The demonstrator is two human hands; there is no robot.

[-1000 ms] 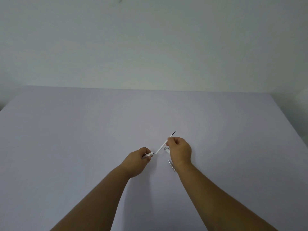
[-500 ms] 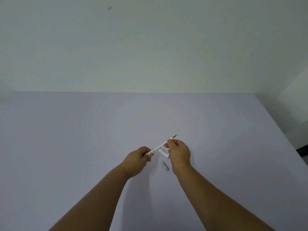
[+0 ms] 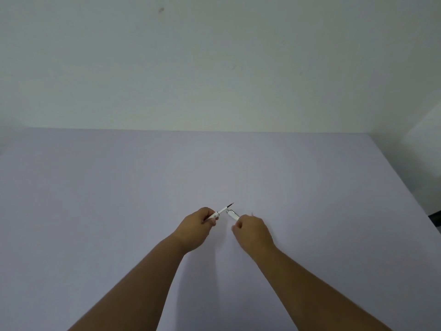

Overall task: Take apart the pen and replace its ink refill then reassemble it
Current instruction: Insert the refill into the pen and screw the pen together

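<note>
My left hand is closed around the white pen barrel. The thin white refill sticks out of it up and to the right, ending in a dark tip. A short white and silver pen part lies on the table just under that tip. My right hand sits to the right of this part with its fingers curled downward and no longer touches the refill. The frame does not show whether anything is between those fingers. The small silver tip piece seen earlier is hidden.
The work surface is a plain pale lilac table that ends at a white wall at the back. Its right edge runs diagonally at the far right, with a dark object beyond it.
My right hand let go of the refill and dropped down and to the right, over where the silver tip piece lay. The refill now shows less length outside the barrel.
</note>
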